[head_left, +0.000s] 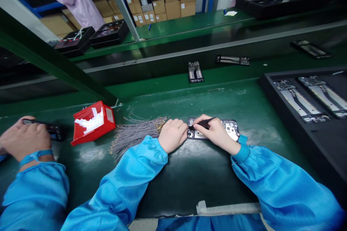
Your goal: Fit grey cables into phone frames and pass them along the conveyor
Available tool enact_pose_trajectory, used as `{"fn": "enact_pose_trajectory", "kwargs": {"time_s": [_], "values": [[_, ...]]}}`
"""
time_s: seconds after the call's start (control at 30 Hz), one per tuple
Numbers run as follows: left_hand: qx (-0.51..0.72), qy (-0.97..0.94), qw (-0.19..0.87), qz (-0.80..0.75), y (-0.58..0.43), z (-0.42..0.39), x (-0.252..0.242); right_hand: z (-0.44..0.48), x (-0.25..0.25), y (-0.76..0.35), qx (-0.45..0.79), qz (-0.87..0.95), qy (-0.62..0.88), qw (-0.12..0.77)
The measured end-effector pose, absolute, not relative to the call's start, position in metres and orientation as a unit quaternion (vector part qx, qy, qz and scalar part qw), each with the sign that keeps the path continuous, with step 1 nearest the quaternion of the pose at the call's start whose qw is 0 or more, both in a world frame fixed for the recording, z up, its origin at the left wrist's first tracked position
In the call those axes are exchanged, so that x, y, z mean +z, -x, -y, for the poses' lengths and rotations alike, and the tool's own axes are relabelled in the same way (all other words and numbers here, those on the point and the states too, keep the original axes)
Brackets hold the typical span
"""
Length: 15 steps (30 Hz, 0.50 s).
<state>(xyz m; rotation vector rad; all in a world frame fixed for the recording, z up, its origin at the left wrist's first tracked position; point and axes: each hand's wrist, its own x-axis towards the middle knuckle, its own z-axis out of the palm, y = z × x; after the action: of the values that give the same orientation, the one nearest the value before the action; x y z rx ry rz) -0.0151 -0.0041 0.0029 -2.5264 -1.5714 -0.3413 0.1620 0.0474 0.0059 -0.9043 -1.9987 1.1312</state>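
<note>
An opened phone (231, 129) with its circuit board showing lies flat on the green bench in front of me. My right hand (217, 133) reaches over it, pinching dark tweezers (207, 120) whose tip is down at the phone's left end. At that same end rests my left hand (173, 135), its fingers curled together against the phone's edge; whatever is between them is hidden. Just left of this hand spreads a bundle of thin grey cables (132, 135) with gold-coloured ends.
A red bin (93, 122) of white strips stands left of the cables. Farther left, a co-worker's hands (25, 137) hold another phone (55, 131). Opened phones (195, 72) lie along the back ledge. On the right a black tray (300, 140) carries more phones.
</note>
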Motion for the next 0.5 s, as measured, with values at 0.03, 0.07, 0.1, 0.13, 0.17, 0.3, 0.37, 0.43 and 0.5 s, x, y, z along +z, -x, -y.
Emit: {"fn": "enact_pose_trajectory", "kwargs": {"time_s": [0.03,0.07,0.1,0.13,0.17,0.3,0.37,0.43,0.5], "values": [[-0.113,0.841,0.073,0.523,0.0151,0.0041,0.0029,-0.0474,0.006,-0.1619,0.432,0.766,0.345,0.329],[-0.113,0.841,0.073,0.524,0.0151,0.0042,0.003,-0.0473,0.0061,-0.1617,0.43,0.768,0.344,0.328],[-0.113,0.841,0.073,0.524,0.0151,0.0042,0.003,-0.0471,0.0061,-0.1616,0.428,0.77,0.342,0.327],[-0.114,0.841,0.073,0.524,0.015,0.0043,0.003,-0.0467,0.006,-0.1615,0.423,0.774,0.338,0.327],[-0.115,0.841,0.073,0.524,0.015,0.0043,0.003,-0.0461,0.0058,-0.1614,0.416,0.78,0.333,0.328],[-0.112,0.842,0.071,0.523,0.0147,0.0038,0.0033,-0.0435,0.0048,-0.1617,0.376,0.814,0.292,0.333],[-0.107,0.842,0.066,0.525,0.0144,0.0035,0.0038,-0.0425,0.0051,-0.162,0.354,0.835,0.263,0.33],[-0.1,0.843,0.061,0.525,0.0136,0.0033,0.0043,-0.0414,0.0061,-0.1614,0.33,0.854,0.241,0.321],[-0.092,0.844,0.054,0.526,0.0126,0.0033,0.0048,-0.0395,0.0072,-0.1597,0.305,0.871,0.229,0.311]]}}
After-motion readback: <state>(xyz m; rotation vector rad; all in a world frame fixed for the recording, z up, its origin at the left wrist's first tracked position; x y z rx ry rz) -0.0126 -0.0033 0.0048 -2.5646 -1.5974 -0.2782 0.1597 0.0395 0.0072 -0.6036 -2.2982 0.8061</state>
